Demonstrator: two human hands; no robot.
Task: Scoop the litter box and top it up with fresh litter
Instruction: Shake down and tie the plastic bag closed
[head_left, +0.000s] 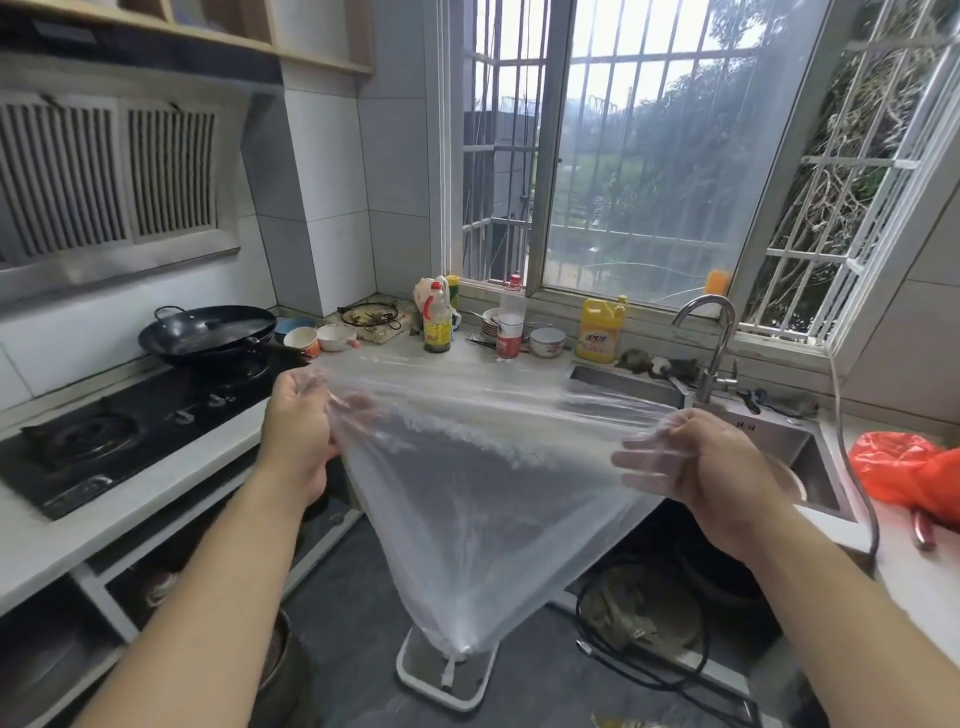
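Note:
A clear plastic bag (478, 499) hangs stretched between my two hands in front of the kitchen counter. My left hand (298, 431) pinches the bag's rim on the left. My right hand (696, 462) grips the rim on the right, with its fingers showing through the plastic. The bag tapers down to a knotted bottom tip just above a small white-rimmed bin (447, 675) on the dark floor. No litter box, scoop or litter shows in view.
A black gas hob (119, 436) and wok (208, 330) are at the left. Bottles, bowls and a yellow detergent jug (600, 330) line the windowsill counter. The steel sink (789, 447) and tap are at the right, with a red plastic bag (909, 473) beside them.

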